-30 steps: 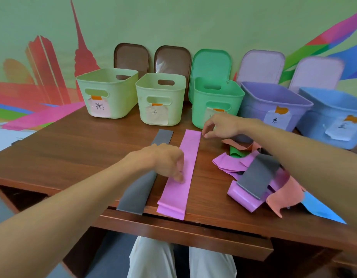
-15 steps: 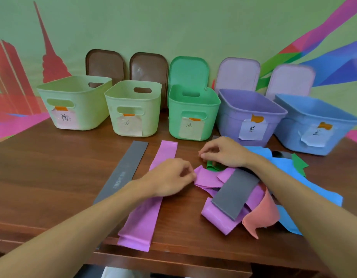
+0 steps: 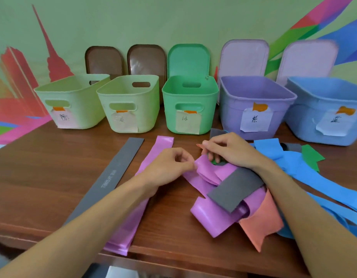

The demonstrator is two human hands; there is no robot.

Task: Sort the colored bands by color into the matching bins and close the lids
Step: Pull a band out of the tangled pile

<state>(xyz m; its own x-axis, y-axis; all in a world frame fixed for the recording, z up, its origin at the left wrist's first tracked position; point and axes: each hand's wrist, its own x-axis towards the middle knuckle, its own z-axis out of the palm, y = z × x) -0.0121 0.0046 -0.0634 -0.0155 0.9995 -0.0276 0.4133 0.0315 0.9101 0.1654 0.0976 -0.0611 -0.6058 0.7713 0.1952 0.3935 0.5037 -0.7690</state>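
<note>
The left hand [image 3: 169,166] pinches the folded edge of a glossy purple elastic band [image 3: 205,171] in the heap on the brown wooden table [image 3: 43,167], before the lilac plastic bin [image 3: 233,109]; the right hand [image 3: 231,152] curls into the heap, holding I cannot tell what. The band looks light, limp and slick and lies under 1 flat grey band [image 3: 235,189], so a free-edge pinch suits

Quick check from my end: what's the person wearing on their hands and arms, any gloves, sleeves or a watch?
Nothing worn that shows. The left hand and right hand have no gloves, rings or watch, and both forearms are bare to the frame's edge, with no sleeves in view.
</note>
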